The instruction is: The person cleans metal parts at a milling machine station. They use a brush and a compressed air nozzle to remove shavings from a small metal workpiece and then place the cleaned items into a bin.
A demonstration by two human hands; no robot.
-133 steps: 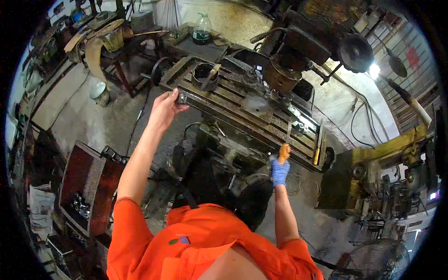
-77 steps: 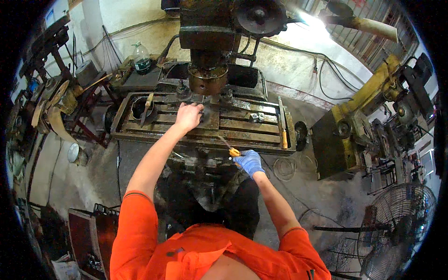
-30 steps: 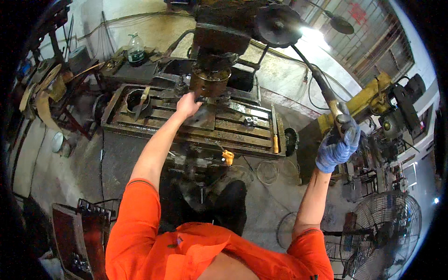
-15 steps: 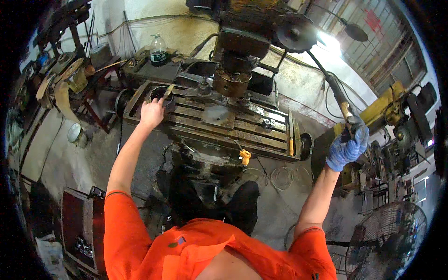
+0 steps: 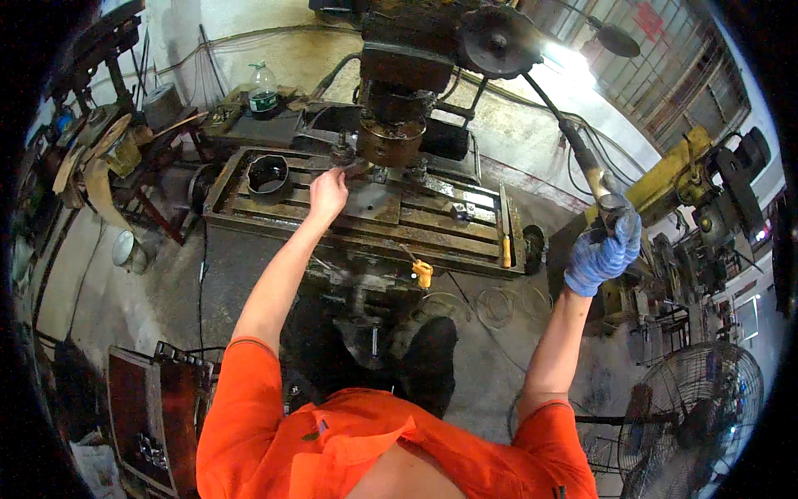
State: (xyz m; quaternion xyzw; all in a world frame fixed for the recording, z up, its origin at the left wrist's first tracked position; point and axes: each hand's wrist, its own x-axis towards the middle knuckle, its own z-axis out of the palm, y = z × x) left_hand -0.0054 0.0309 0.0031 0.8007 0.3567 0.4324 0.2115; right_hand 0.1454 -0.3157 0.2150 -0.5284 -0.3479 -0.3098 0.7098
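Working at a grimy, dark metal milling machine (image 5: 407,62), a person in a bright orange short-sleeved shirt (image 5: 332,449) reaches forward with both arms. Below its head stretches a long, slotted brown metal table (image 5: 278,218), while a round black wire fan (image 5: 694,416) stands at lower right. A long, dark lever with a pale grip (image 5: 573,135) slants down to the right hand (image 5: 600,254), in a blue glove, closed around its lower end. Above the table, just beside the rusty round spindle (image 5: 391,143), the bare left hand (image 5: 329,196) has its fingers bent together; whether they grip anything cannot be told. To its left sits an open, dark round pot (image 5: 268,195); at the table's right end lies a long tool with an orange-yellow handle (image 5: 506,249). A yellow nozzle-like tool (image 5: 422,273) is at the front edge, near small dark metal blocks (image 5: 461,210).
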